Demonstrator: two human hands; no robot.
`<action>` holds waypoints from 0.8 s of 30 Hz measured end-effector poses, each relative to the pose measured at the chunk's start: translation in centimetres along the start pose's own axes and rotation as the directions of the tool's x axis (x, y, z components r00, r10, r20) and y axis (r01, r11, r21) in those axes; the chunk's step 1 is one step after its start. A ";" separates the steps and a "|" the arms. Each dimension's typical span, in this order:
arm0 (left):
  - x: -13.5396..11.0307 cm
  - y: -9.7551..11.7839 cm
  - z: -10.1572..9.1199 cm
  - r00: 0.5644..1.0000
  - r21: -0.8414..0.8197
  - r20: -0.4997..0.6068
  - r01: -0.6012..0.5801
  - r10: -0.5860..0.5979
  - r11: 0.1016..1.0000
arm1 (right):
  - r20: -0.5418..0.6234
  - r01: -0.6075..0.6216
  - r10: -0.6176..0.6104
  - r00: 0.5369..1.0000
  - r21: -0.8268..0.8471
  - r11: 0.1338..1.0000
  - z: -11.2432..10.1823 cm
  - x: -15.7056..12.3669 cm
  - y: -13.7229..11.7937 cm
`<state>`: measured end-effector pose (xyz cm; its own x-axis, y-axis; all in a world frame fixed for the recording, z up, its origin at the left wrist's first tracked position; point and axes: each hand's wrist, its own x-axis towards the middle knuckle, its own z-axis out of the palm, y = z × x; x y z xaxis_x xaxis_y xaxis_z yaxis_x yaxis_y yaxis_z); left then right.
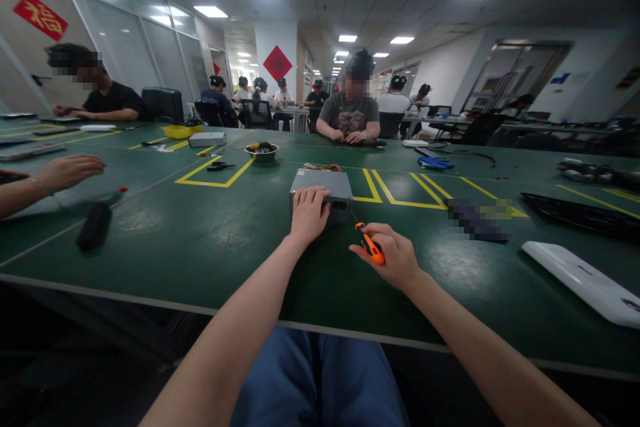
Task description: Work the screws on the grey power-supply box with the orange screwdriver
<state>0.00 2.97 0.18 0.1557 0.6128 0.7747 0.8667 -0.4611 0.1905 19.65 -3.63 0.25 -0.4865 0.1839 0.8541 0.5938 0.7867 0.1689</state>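
Note:
A grey metal computer power supply [320, 180] stands on the green table, with coloured cables behind it and a black socket in its near face. My left hand [309, 213] grips its near side, fingers bent over the top edge and partly covering that face. In my right hand [393, 253] is an orange and black screwdriver [371, 245], held by its handle between thumb and fingers. The thin shaft points up and left toward the lower right corner of the power supply. Whether the tip touches it I cannot tell.
A metal bowl [261, 152] with yellow and black items stands beyond the power supply. To the right lie a white casing [583, 282], a long black part [575, 213] and blue gloves [435, 163]. Another person's hand [70, 172] reaches in at left, near a black object [94, 225].

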 end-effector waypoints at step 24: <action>0.0 0.0 0.1 1.000 0.004 0.003 -0.001 0.001 1.000 | 0.147 0.020 -0.007 0.989 -0.084 0.996 -0.5 0.5 -0.6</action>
<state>0.01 3.02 0.15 0.1578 0.6146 0.7729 0.8687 -0.4586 0.1874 19.42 -4.30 0.81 -0.5798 0.2632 0.7711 0.6359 0.7379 0.2263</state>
